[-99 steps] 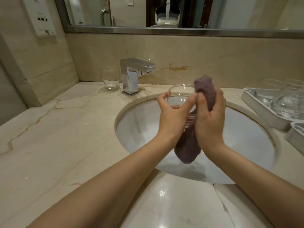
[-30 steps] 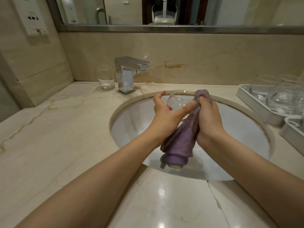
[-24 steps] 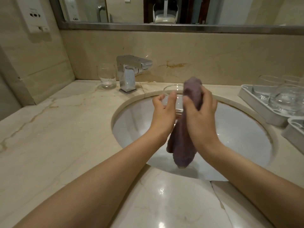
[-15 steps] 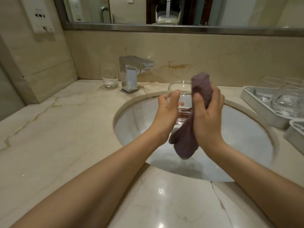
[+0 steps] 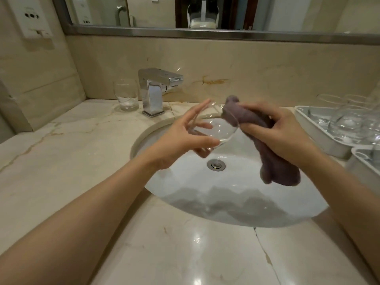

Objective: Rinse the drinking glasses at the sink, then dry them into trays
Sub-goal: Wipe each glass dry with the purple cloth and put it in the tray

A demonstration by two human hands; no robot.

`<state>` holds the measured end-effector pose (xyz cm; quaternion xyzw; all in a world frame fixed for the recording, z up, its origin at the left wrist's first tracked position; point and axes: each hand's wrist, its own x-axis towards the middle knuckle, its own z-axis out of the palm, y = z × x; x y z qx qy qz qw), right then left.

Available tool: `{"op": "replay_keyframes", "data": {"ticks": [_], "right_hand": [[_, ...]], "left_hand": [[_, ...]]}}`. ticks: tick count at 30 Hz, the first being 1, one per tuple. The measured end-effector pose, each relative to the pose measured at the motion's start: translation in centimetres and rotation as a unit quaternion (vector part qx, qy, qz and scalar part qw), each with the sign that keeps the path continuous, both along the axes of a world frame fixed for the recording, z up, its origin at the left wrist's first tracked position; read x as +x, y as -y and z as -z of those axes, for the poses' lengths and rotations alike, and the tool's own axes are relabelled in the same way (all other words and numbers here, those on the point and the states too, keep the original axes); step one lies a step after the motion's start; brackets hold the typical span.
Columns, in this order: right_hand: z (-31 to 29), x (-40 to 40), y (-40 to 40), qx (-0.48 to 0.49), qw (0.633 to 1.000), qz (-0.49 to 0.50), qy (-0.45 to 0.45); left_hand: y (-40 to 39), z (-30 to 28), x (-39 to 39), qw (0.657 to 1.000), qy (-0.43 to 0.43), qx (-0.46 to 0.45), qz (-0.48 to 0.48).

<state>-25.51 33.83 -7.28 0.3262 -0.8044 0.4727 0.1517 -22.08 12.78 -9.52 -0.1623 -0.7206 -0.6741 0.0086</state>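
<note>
Over the white sink [image 5: 236,204] my left hand [image 5: 185,138] holds a clear drinking glass [image 5: 218,128], tilted with its mouth toward the right. My right hand [image 5: 281,132] grips a purple cloth [image 5: 273,159]; the cloth's top end pokes into the glass mouth and its tail hangs down over the basin. Another clear glass [image 5: 126,94] stands upright on the counter left of the chrome tap [image 5: 156,89]. Several glasses [image 5: 345,120] sit in a white tray [image 5: 316,132] at the right.
A second white tray [image 5: 362,161] lies at the right edge, nearer to me. The marble counter [image 5: 61,161] stretches left of the basin to a wall. The drain [image 5: 216,164] shows in the basin. A mirror runs above the backsplash.
The glass has tipped from upright to lying sideways in my left hand. My right hand has swung out to the right with the cloth, leaving only the cloth's end at the glass mouth.
</note>
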Motion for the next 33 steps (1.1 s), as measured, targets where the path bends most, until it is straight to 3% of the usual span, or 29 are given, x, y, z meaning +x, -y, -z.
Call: {"op": "replay_keyframes", "data": {"ticks": [5, 12, 17, 20, 22, 24, 28, 31, 33], "right_hand": [[-0.5, 0.7, 0.2, 0.133, 0.982, -0.094, 0.098], [-1.3, 0.9, 0.2, 0.11, 0.943, -0.24, 0.204], [-0.5, 0.6, 0.3, -0.034, 0.957, -0.211, 0.198], [0.0, 0.7, 0.6, 0.021, 0.974, -0.172, 0.145], [0.4, 0.9, 1.0, 0.026, 0.968, -0.181, 0.172], [0.9, 1.3, 1.3, 0.02, 0.952, -0.206, 0.223], [2.5, 1.8, 2.2, 0.117, 0.928, -0.231, 0.268], [3.4, 1.5, 2.7, 0.085, 0.932, -0.206, 0.287], [3.6, 1.1, 2.7, 0.085, 0.943, -0.191, 0.261]], "left_hand": [[1.9, 0.8, 0.4, 0.997, 0.061, -0.055, 0.01], [2.6, 0.2, 0.8, 0.992, 0.061, -0.081, 0.071], [2.6, 0.3, 0.7, 0.993, 0.071, -0.033, 0.084], [3.0, 0.3, 0.6, 0.997, 0.055, -0.031, 0.052], [3.1, 0.1, 0.7, 0.998, 0.04, -0.042, 0.034], [2.8, 0.0, 0.9, 0.996, 0.025, -0.083, 0.039], [1.8, 0.8, 1.4, 0.975, -0.008, -0.219, 0.038], [1.7, 1.2, 1.5, 0.945, -0.081, -0.316, -0.002], [1.8, 1.1, 1.3, 0.947, -0.095, -0.307, -0.001]]}}
